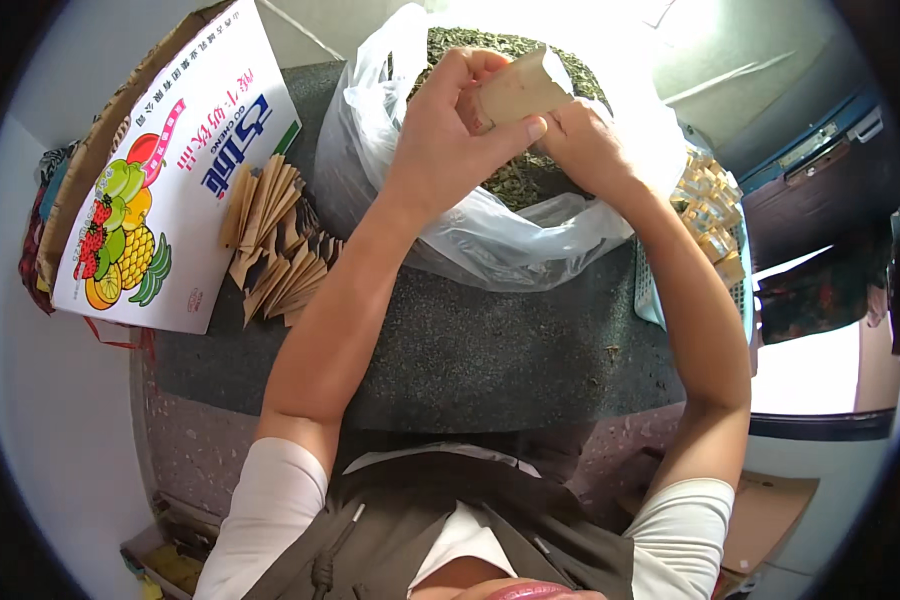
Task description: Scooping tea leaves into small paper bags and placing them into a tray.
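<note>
Over the bag, my left hand (440,140) is closed around a small beige paper packet (522,88), thumb along its near side and fingers at its far side. The packet lies tilted, its wider end toward the right. Against its lower right edge is my right hand (590,150), with the fingers curled in; what they hold, if anything, is hidden. Beneath both hands, dried leaves (515,185) fill a large white translucent plastic bag (490,250), whose rim is spread wide.
Left of the bag, several flat brown paper packets (270,240) lie fanned beside a white carton (185,170) with fruit pictures. A light blue basket (650,290) of folded packets (710,205) stands at the right. All rest on a dark speckled tabletop (470,350).
</note>
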Available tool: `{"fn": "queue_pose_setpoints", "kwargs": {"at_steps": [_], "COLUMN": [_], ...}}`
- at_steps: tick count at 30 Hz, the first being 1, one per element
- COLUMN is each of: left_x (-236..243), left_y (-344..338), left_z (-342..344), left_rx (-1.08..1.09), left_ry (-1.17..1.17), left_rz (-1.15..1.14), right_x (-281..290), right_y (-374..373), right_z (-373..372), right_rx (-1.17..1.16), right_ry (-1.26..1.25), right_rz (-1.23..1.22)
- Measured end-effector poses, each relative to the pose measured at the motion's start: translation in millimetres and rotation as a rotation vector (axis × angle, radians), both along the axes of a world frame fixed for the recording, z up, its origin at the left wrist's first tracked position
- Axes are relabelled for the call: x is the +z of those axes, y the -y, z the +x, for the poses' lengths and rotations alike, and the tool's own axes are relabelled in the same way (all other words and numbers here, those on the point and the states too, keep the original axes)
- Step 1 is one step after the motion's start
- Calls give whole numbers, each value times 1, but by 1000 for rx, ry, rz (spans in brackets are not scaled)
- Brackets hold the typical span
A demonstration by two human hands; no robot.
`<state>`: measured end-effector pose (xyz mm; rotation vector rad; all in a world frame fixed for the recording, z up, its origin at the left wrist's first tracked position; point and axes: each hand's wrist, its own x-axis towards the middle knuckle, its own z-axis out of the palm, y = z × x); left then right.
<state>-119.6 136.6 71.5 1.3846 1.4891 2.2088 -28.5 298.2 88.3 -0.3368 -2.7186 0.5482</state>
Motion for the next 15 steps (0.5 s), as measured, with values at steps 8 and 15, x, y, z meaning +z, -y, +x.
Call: {"fn": "queue_pose_setpoints", "kwargs": {"at_steps": [8, 15], "left_x": [-9, -8], "left_y": [-2, 0], "left_z": [-8, -8], "left_rx": [27, 86], "left_ry": [44, 14], "left_rz": [-3, -154], "right_x": [13, 46], "right_y": [-6, -30], "right_z": [-5, 28], "right_rx": [-116, -124], "right_ry": [-49, -202], "right_rz": [-495, -615]}}
